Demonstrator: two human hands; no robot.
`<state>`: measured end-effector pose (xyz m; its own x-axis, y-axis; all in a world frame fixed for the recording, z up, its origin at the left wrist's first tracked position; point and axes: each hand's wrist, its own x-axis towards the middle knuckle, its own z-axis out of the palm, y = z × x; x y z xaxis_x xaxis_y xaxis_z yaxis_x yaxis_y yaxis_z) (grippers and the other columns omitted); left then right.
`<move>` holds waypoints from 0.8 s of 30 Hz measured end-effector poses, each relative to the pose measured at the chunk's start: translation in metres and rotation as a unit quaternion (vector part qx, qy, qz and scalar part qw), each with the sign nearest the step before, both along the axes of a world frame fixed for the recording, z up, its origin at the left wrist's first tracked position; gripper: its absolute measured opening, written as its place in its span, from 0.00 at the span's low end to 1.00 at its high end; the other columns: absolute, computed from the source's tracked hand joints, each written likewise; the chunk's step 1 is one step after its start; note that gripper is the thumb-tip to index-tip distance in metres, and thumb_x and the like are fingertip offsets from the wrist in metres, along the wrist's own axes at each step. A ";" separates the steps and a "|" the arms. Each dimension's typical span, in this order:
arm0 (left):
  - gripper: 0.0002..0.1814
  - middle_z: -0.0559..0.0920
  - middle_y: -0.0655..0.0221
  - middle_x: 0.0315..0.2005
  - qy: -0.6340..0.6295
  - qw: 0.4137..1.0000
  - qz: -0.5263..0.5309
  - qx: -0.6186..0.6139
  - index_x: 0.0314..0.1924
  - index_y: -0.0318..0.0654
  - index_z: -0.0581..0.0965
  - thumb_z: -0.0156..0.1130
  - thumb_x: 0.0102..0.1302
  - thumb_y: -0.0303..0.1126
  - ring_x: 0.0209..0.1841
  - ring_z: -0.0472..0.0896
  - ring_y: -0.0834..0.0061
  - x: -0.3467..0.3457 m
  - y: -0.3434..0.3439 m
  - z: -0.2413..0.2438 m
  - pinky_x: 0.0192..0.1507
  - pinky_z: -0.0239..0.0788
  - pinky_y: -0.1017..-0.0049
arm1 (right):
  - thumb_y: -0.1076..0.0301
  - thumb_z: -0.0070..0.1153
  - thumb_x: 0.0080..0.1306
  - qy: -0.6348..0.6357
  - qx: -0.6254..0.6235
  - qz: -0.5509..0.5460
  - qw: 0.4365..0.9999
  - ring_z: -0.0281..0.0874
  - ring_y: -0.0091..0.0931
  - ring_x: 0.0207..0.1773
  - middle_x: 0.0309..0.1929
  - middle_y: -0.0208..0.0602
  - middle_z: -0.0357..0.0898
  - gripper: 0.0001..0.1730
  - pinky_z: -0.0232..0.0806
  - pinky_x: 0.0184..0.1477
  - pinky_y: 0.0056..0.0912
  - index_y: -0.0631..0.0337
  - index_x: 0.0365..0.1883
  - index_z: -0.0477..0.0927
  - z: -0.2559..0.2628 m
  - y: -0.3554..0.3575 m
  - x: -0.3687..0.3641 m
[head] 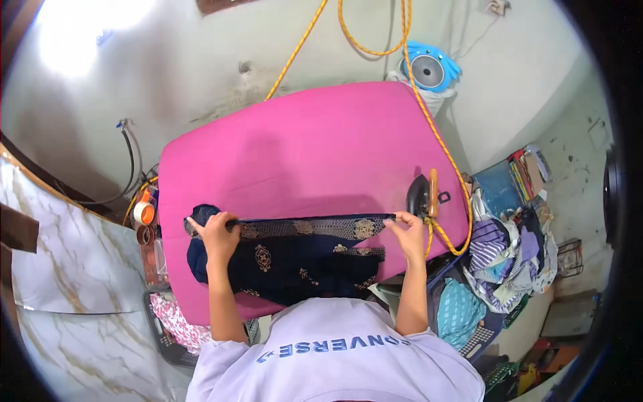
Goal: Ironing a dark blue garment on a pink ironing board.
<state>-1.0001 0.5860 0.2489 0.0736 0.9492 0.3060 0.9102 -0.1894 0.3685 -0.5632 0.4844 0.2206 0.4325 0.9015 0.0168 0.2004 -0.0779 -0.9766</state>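
Note:
A dark navy cloth with pale gold motifs (281, 266) lies across the near part of a pink padded ironing surface (321, 145). Its patterned band runs straight along the far edge, stretched between both hands. My left hand (219, 233) grips that edge near the left end, beside a bunched dark part of the cloth. At the right end, my right hand (408, 228) pinches the corner between thumb and fingers. Just beyond the right hand stands a clothes iron (418, 196) with a wooden handle, its yellow cord looping at the surface's right side. The cloth's near part drops toward my body.
Piled clothes (502, 256) lie to the right, above a basket holding a teal cloth (458, 311). A dark basket (161, 329) with a pink-and-white cloth sits at lower left. Tape rolls (144, 213) line the left side. A blue fan (428, 68) stands by the wall.

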 end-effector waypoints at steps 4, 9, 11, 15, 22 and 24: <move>0.08 0.84 0.75 0.33 -0.036 0.999 -0.013 0.012 0.35 0.46 0.84 0.70 0.54 0.27 0.44 0.82 0.67 -0.006 -0.004 0.026 0.72 0.26 0.31 | 0.75 0.70 0.59 0.014 0.016 -0.013 1.000 0.80 0.18 0.36 0.30 0.26 0.84 0.07 0.70 0.44 0.23 0.66 0.36 0.87 0.022 -0.009 -0.003; 0.03 0.79 0.71 0.26 -0.301 0.951 -0.041 -0.052 0.31 0.33 0.81 0.67 0.56 0.21 0.34 0.75 0.76 -0.047 -0.035 0.075 0.71 0.52 0.58 | 0.76 0.72 0.57 0.112 0.049 -0.022 0.992 0.80 0.15 0.34 0.28 0.28 0.85 0.07 0.69 0.41 0.22 0.62 0.29 0.84 0.062 -0.007 -0.009; 0.04 0.74 0.74 0.23 -0.247 0.964 -0.089 0.034 0.29 0.30 0.77 0.66 0.57 0.19 0.31 0.69 0.82 -0.065 -0.039 0.079 0.63 0.60 0.69 | 0.78 0.73 0.55 0.117 0.075 -0.020 0.990 0.79 0.14 0.32 0.27 0.26 0.84 0.09 0.68 0.39 0.19 0.60 0.28 0.82 0.066 -0.004 -0.006; 0.07 0.73 0.76 0.24 -0.233 0.964 -0.102 0.076 0.29 0.31 0.75 0.66 0.62 0.19 0.32 0.69 0.83 -0.076 -0.030 0.091 0.48 0.62 0.78 | 0.82 0.69 0.57 0.073 0.148 -0.024 0.986 0.75 0.15 0.31 0.27 0.23 0.80 0.07 0.66 0.37 0.19 0.63 0.32 0.83 0.094 0.009 -0.014; 0.09 0.80 0.69 0.26 -0.143 0.987 -0.006 0.074 0.30 0.32 0.77 0.68 0.62 0.28 0.33 0.79 0.68 -0.073 -0.019 0.077 0.74 0.48 0.51 | 0.75 0.67 0.61 -0.203 0.160 -0.082 0.962 0.79 0.23 0.40 0.33 0.30 0.84 0.05 0.67 0.47 0.27 0.64 0.35 0.86 0.101 0.033 -0.031; 0.09 0.80 0.69 0.26 -0.139 0.987 -0.006 0.084 0.30 0.35 0.77 0.68 0.62 0.31 0.34 0.79 0.66 -0.077 -0.021 0.067 0.74 0.45 0.47 | 0.68 0.70 0.57 -0.186 0.147 -0.083 0.968 0.81 0.29 0.46 0.34 0.31 0.85 0.07 0.63 0.58 0.40 0.59 0.33 0.87 0.087 0.038 -0.043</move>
